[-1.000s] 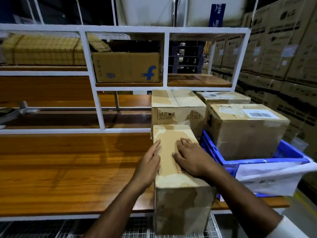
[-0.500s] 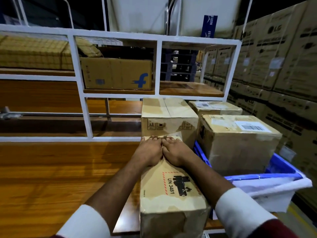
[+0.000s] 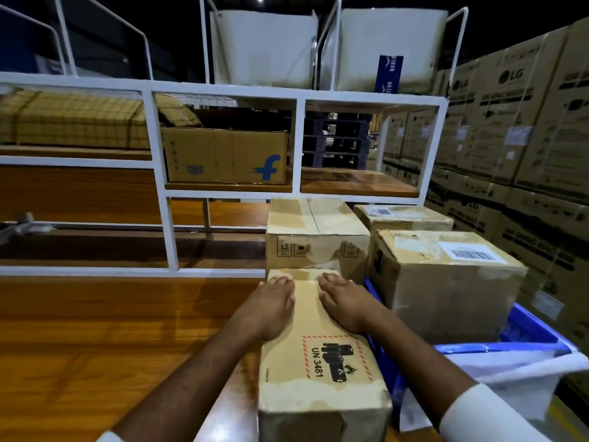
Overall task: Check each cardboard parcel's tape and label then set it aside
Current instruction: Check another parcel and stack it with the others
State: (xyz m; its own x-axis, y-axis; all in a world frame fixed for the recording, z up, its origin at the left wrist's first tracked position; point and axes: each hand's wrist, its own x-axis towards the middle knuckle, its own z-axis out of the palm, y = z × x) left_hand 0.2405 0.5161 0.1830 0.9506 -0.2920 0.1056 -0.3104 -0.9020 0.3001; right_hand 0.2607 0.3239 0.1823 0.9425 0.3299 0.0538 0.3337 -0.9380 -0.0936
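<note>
Cardboard parcel, long and taped, lies on the wooden table at its right edge, beside the blue crate; half a second ago both hands met at its far end, now the left hand and right hand lie apart, palms down, fingers straight and flat on the top, gripping nothing. Readable marks, largest first: "LG" on the stacked cartons at right; a blue "f" logo on the shelf box; "UN 3481" in a red-hatched label on the parcel; a barcode label on the crate's box.
</note>
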